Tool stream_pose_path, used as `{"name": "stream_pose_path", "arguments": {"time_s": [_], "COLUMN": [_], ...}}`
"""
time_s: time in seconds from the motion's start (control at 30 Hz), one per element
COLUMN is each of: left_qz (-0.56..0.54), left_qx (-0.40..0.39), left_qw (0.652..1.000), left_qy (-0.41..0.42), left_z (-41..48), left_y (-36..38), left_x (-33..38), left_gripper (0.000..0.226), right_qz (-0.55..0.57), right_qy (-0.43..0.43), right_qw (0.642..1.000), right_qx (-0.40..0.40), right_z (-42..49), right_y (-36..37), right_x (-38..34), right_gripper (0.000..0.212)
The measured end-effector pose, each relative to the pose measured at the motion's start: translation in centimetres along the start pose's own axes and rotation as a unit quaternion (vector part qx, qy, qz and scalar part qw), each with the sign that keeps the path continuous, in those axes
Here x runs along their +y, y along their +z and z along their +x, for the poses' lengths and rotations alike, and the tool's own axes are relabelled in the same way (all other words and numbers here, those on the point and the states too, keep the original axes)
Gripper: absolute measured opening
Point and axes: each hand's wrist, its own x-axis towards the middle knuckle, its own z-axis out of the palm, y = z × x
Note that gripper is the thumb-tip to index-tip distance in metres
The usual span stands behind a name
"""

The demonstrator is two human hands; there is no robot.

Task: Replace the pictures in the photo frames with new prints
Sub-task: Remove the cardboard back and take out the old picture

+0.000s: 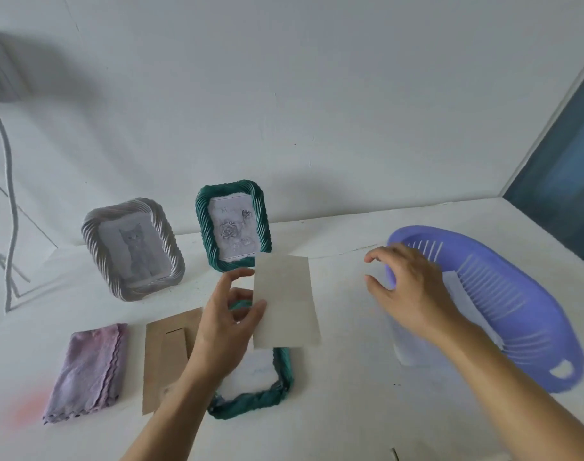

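Note:
My left hand (227, 324) pinches a beige card sheet (285, 302) by its left edge, holding it above a green frame (250, 400) that lies flat on the table with a pale print inside. A brown backing board (166, 354) with a stand flap lies left of that frame. Two frames stand at the back: a white one (134, 247) with a cat picture and a green one (232, 227) with a rose picture. My right hand (410, 287) hovers with its fingers loosely spread beside the purple basket (523, 314), holding nothing.
A folded pink cloth (87, 367) lies at the front left. White paper (457, 287) lies in the basket under my right hand. White cables (8, 201) hang down the wall at the left. A dark panel (570, 154) stands at the right.

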Motion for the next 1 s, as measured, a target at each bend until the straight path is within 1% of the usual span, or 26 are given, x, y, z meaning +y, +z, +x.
{"name": "stream_pose_path", "arguments": {"time_s": [0.07,0.13,0.2,0.27,0.47,0.63,0.7,0.83,1.0], "left_qz": [-0.009,-0.013,-0.004,0.015,0.081,0.107,0.122,0.151,0.161], "left_qx": [-0.013,-0.023,-0.030,-0.042,-0.082,-0.090,-0.095,-0.116,-0.131], "left_qw": [1.000,1.000,1.000,0.999,0.993,0.990,0.988,0.982,0.978], "left_qy": [0.005,0.004,0.005,0.005,-0.011,-0.012,-0.007,0.012,0.032], "left_z": [0.8,1.5,2.0,2.4,2.6,2.8,2.9,3.0,2.7], "left_y": [1.4,3.1,5.0,6.8,11.1,13.5,14.5,16.7,19.1], "left_x": [0.8,1.2,1.1,0.6,-1.4,-2.3,-2.2,-2.0,-2.0], "left_gripper": [0.042,0.044,0.046,0.043,0.040,0.040,0.040,0.042,0.046], "right_qz": [0.000,0.027,0.050,0.065,0.121,0.168,0.191,0.224,0.226], "right_qy": [0.036,0.062,0.072,0.069,0.056,0.074,0.083,0.087,0.084], "right_qw": [0.998,0.993,0.986,0.983,0.979,0.978,0.974,0.967,0.967], "right_qx": [-0.046,-0.095,-0.138,-0.159,-0.154,-0.096,-0.085,-0.088,-0.086], "right_z": [-0.4,-1.1,-1.8,-2.2,-2.2,-1.2,-0.8,-0.2,0.2], "right_y": [-0.9,-1.5,-1.7,-1.9,-2.4,-3.7,-4.3,-5.1,-5.4], "right_x": [1.5,2.9,3.8,4.4,5.9,6.9,7.4,8.1,8.5], "right_gripper": [0.033,0.042,0.049,0.049,0.042,0.035,0.033,0.031,0.031]}}
